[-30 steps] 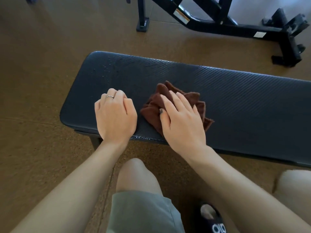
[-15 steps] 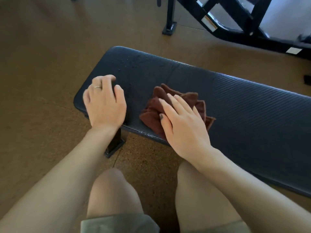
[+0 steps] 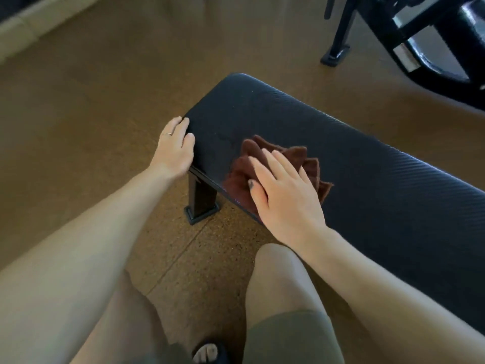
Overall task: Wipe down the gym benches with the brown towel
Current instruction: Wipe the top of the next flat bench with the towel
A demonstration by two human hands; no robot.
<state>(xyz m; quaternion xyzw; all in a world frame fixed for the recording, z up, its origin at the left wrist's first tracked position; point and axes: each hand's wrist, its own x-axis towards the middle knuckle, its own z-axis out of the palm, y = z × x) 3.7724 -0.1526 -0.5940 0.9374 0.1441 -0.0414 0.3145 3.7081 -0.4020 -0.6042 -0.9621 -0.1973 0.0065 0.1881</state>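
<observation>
A black padded gym bench (image 3: 367,179) runs from the centre of the view toward the right. A crumpled brown towel (image 3: 294,158) lies on its near edge, close to the left end. My right hand (image 3: 283,193) lies flat on the towel with straight fingers, pressing it against the pad. My left hand (image 3: 175,148) rests on the bench's left end corner, fingers bent over the edge, a ring on one finger.
One black bench leg (image 3: 202,203) stands on the brown cork floor (image 3: 91,114) under the left end. A black machine frame (image 3: 420,43) stands at the back right. My bare knees and a sandalled foot (image 3: 208,353) are below the bench.
My left hand slid from the top of the pad to its left end corner. My right hand stayed pressed on the towel. The view shifted, so the bench appears further right.
</observation>
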